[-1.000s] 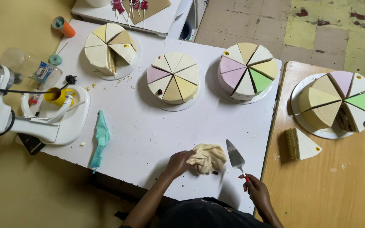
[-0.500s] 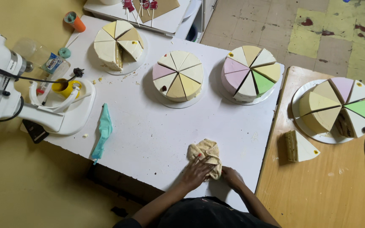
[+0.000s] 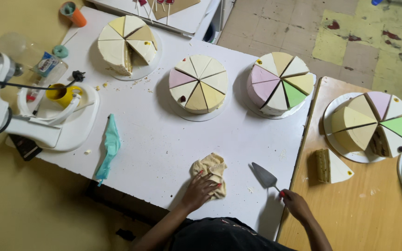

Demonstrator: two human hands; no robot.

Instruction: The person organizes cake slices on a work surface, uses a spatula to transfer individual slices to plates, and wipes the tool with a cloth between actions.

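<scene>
Left hand (image 3: 200,189) presses flat on beige cloth (image 3: 211,169); right hand (image 3: 294,203) apparently grips cake server (image 3: 266,177).

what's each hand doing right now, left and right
Left hand: open, fingers spread, pressing on the crumpled beige cloth on the white table.
Right hand: closed around the handle of the cake server.

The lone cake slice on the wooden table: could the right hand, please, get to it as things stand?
Probably yes. The right hand holds the cake server near the table edge, and the cake slice lies just beyond on bare wood, with nothing between them.
</scene>
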